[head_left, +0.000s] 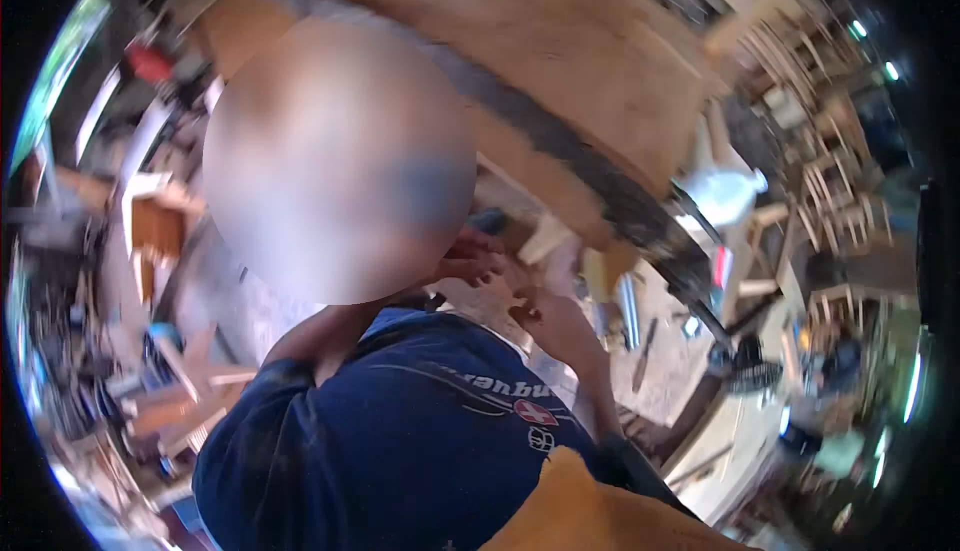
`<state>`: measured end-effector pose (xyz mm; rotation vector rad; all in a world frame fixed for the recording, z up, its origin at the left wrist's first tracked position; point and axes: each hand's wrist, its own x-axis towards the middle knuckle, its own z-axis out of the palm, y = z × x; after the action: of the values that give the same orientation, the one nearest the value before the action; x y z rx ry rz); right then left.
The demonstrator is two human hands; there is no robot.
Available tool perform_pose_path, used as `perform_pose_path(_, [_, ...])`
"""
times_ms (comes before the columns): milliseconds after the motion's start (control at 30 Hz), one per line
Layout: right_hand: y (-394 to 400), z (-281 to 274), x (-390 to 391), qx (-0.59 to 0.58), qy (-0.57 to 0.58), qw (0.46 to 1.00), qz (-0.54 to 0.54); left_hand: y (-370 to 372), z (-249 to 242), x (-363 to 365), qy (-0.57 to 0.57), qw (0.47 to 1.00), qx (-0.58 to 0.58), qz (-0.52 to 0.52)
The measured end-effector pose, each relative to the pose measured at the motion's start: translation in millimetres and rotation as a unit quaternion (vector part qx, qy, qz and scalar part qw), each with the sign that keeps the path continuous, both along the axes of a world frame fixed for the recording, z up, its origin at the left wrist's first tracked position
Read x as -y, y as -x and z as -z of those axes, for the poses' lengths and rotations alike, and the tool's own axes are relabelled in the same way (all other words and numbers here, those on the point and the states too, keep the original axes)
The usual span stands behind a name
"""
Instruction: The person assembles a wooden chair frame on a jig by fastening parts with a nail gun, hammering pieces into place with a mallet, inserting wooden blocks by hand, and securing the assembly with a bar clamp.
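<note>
Both hands are close together above the front of a dark blue printed shirt (410, 441). My left hand (468, 259), partly covered by a large blurred patch, has its fingers bent. Just to its right, my right hand (535, 317) has curled fingers pointing toward the left one. Whatever lies between the fingers is too small and smeared to make out. Beyond the hands is a brown wooden board (560, 41) with a dark, rough edge.
A black fan-like guard (750, 376) is at the right. Wooden chair frames (830, 186) stand at the far right, and cut wood pieces (190, 391) lie at the left. An orange-yellow surface (600, 511) crosses the bottom. A blurred circle hides the upper left.
</note>
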<state>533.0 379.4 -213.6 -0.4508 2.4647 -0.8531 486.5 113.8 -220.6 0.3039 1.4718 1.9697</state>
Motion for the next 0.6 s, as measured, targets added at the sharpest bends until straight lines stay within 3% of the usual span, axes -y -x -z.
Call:
perform_pose_path(100, [4,-13,22,0.008,0.039,0.999,-0.010,-6,-11,50,0.016,0.997,-0.053,-0.058])
perform_pose_path(233, [2,-31,65,-0.045,0.135,0.988,0.051,-2,-34,130,0.033,0.966,-0.113,-0.229])
perform_pose_path(367, [3,-16,101,-0.130,0.227,0.952,0.163,29,-43,206,0.020,0.860,-0.245,-0.448])
perform_pose_path(467, [14,-20,143,-0.145,0.349,0.870,0.316,81,-50,246,0.067,0.757,-0.447,-0.472])
perform_pose_path(600, [17,-32,182,-0.197,0.292,0.854,0.382,138,-52,258,0.131,0.744,-0.484,-0.441])
